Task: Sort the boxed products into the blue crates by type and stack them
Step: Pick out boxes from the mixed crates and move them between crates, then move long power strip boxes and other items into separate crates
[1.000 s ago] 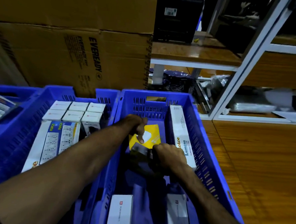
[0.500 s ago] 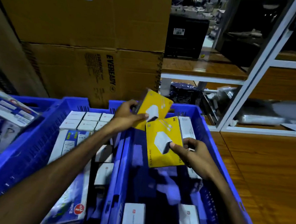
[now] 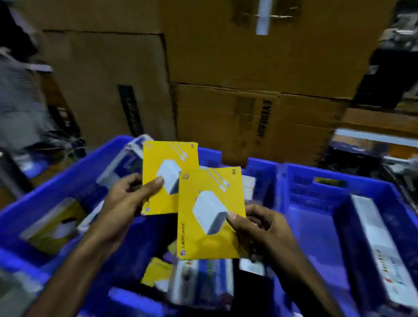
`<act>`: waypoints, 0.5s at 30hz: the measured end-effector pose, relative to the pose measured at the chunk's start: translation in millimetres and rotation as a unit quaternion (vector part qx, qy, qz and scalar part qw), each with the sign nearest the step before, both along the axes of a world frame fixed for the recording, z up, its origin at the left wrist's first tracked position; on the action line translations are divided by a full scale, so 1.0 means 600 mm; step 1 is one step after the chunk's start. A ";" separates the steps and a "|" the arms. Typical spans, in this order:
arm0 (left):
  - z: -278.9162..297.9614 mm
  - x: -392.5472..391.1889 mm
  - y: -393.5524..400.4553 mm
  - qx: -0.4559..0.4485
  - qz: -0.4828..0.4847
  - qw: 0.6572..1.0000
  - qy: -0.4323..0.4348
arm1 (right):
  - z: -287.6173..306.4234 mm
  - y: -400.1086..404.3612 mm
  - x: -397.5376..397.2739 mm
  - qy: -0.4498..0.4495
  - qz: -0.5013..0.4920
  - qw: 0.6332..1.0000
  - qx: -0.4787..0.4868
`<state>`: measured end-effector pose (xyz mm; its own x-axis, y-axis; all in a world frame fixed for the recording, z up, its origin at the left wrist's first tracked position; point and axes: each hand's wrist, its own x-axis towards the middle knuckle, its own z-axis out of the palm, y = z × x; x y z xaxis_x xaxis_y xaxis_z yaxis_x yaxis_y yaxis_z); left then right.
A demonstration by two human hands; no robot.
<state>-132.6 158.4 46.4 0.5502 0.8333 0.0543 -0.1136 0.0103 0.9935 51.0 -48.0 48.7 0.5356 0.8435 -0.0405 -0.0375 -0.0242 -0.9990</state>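
My left hand (image 3: 125, 202) grips a yellow charger box (image 3: 170, 167) by its lower left edge, thumb on its front. My right hand (image 3: 260, 227) pinches a second, identical yellow charger box (image 3: 207, 235) at its right edge; it overlaps the first box's lower right corner. Both boxes hang upright above a blue crate (image 3: 63, 187) that lies in front of me and holds several boxed products, among them another yellow box (image 3: 157, 272) and a blue-and-white box (image 3: 204, 283). To the right stands a second blue crate (image 3: 323, 174) with a long white box (image 3: 382, 250) against its right wall.
Large brown cardboard cartons (image 3: 244, 63) are stacked right behind the crates. A blurred dark shelf area (image 3: 402, 59) is at the far right. Cluttered dark items (image 3: 12, 99) fill the left edge. The whole view is motion-blurred.
Both hands lifted the two yellow boxes out of the right crate and carried them left, over the neighbouring crate. The camera view swung left and upward.
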 end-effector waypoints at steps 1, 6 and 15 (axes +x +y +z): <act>0.000 -0.042 0.019 0.012 0.029 1.000 0.004 | 0.001 0.026 -0.024 -0.008 0.015 1.000 -0.003; 0.003 -0.212 0.110 0.076 0.144 0.986 0.033 | 0.015 0.155 -0.130 -0.043 0.074 0.996 -0.016; -0.035 -0.395 0.275 0.221 0.181 0.931 0.229 | 0.026 0.358 -0.249 -0.344 0.037 0.930 -0.123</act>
<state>-369.3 323.4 25.7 0.2872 0.9206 0.2645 0.4057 -0.3671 0.8370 -98.6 166.6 64.5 0.4472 0.8896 0.0932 0.6189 -0.2325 -0.7503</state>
